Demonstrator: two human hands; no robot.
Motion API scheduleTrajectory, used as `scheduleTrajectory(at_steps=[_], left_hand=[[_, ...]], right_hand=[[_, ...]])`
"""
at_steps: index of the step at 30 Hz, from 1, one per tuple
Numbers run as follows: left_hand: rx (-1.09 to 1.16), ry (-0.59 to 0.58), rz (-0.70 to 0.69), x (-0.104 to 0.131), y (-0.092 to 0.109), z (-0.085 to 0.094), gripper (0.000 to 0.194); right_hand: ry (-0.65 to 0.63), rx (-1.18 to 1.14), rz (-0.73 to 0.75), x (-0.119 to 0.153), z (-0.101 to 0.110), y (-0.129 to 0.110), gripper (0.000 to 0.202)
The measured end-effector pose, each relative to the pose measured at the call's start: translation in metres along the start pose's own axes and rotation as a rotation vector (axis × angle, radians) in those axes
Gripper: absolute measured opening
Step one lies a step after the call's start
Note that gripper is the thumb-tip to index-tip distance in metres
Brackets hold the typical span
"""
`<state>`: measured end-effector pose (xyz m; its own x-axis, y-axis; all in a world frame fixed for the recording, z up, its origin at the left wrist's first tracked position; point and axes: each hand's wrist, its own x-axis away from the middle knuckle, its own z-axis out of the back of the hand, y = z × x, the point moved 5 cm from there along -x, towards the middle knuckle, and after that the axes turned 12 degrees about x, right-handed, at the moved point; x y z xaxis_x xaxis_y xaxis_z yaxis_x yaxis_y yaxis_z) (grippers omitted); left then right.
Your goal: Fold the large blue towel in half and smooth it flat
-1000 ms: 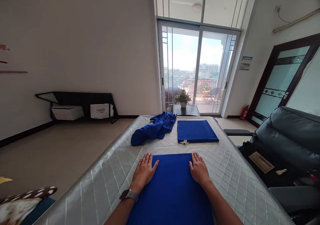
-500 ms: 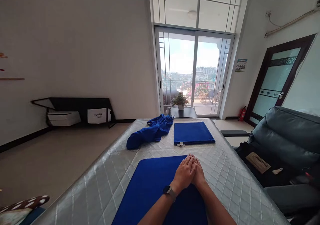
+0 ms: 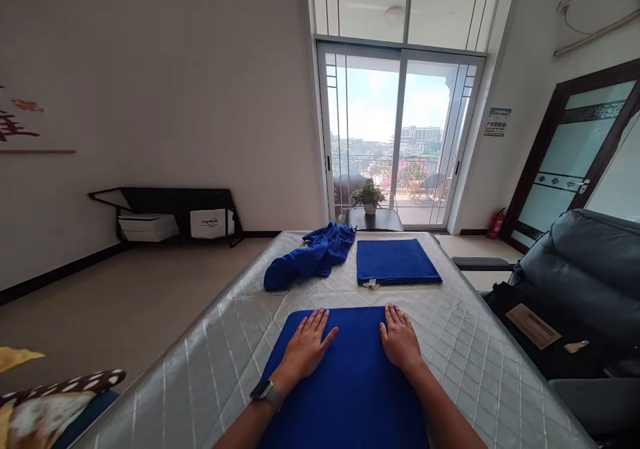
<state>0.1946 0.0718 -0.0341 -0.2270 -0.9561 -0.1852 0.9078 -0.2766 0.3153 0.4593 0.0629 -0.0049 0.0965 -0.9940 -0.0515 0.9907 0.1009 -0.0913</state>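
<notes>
A blue folded cloth point(image 3: 350, 389) lies flat in front of me on a quilted silver-grey mattress point(image 3: 210, 362). My left hand point(image 3: 306, 342), with a watch on its wrist, rests palm down near the cloth's far left corner, fingers stretched out. On the far right corner lies my right hand point(image 3: 400, 336), flat, its fingers extended. Beyond them sits a neatly folded blue cloth point(image 3: 399, 261) with a white tag at its near edge. To its left is a crumpled blue cloth point(image 3: 313, 256).
A dark recliner point(image 3: 585, 282) stands along the right side. Past the mattress's far end are a potted plant point(image 3: 369, 197) on a chair and a sliding glass door point(image 3: 400, 142). By the left wall sits a black frame point(image 3: 185, 202) with white boxes. Patterned fabric point(image 3: 65, 396) shows at lower left.
My hands were together at the cloth's far edge; now they are apart, the left moved left and the right slightly right, both flat. The view has turned a little left.
</notes>
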Motion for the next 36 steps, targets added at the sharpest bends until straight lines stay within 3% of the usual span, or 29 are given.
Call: scheduleTrajectory(at_steps=[4, 7, 20, 28, 36], left_hand=[[-0.018, 0.049, 0.114, 0.007, -0.051, 0.01, 0.077], [0.002, 0.047, 0.126, 0.008, -0.063, 0.013, 0.079], [0.016, 0.067, 0.124, 0.008, -0.06, 0.013, 0.086], [0.01, 0.07, 0.119, 0.008, -0.062, 0.011, 0.088], [0.008, 0.047, 0.126, 0.006, -0.065, 0.007, 0.089]], right_hand=[[-0.003, 0.016, -0.005, -0.001, -0.002, 0.0, 0.067], [-0.005, 0.027, 0.0, -0.002, -0.002, -0.001, 0.067], [0.046, 0.069, 0.03, 0.005, 0.007, -0.007, 0.065], [-0.056, 0.061, 0.008, 0.01, -0.002, -0.002, 0.069], [-0.071, 0.039, 0.006, 0.009, -0.001, -0.002, 0.07]])
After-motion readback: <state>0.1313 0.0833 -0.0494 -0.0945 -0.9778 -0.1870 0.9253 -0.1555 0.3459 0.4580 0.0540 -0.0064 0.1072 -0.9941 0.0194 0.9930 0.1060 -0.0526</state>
